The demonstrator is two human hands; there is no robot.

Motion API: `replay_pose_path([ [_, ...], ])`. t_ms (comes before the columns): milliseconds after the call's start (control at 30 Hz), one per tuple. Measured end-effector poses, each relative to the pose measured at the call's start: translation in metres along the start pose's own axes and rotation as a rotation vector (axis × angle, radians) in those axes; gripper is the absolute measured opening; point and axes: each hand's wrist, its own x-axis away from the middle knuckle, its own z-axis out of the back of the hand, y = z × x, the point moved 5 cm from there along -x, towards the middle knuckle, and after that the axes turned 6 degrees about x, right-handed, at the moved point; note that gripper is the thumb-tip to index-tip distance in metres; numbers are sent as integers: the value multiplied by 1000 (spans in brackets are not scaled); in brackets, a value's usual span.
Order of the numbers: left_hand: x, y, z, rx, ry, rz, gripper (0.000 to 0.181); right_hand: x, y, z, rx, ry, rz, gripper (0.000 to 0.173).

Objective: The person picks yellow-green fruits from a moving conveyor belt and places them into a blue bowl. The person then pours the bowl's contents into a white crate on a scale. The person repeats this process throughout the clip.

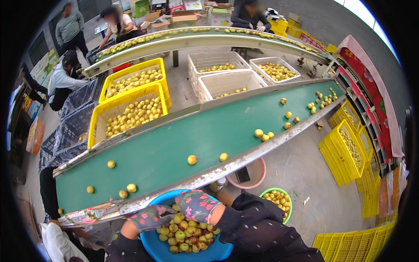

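Observation:
A blue plastic basin (151, 246) holds many yellow-green and reddish jujube-like fruits (186, 232) in front of me. My left hand (152, 217), in a dark glove with pink flowers, is over the basin's left side, its fingers apart near the fruit. My right hand (197, 205), in a matching floral glove, reaches over the basin's far rim with its back towards the camera. Its fingertips are hidden, so whether it holds a fruit cannot be told. Just beyond runs a green conveyor belt (157, 147) with scattered fruits, such as one fruit (192, 159) near its middle.
A worn metal rail (242, 163) edges the belt. A green-rimmed bowl of fruit (289, 199) and a pink basin (264, 173) with a phone stand right of me. Yellow crates (334, 170) stand farther right. A co-worker's white sleeve (60, 242) is close on the left.

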Motion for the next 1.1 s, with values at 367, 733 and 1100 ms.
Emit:
replay_pose_path([
  [367, -138, 167, 26, -172, 188, -453, 39, 9, -25, -8, -148, -190, 100, 12],
  [733, -286, 233, -19, -601, 200, -876, 38, 32, 3, 1, -169, -138, 97, 11],
  [1100, -303, 179, -7, -506, 93, -486, 47, 45, 28, 15, -73, -148, -44, 10],
])
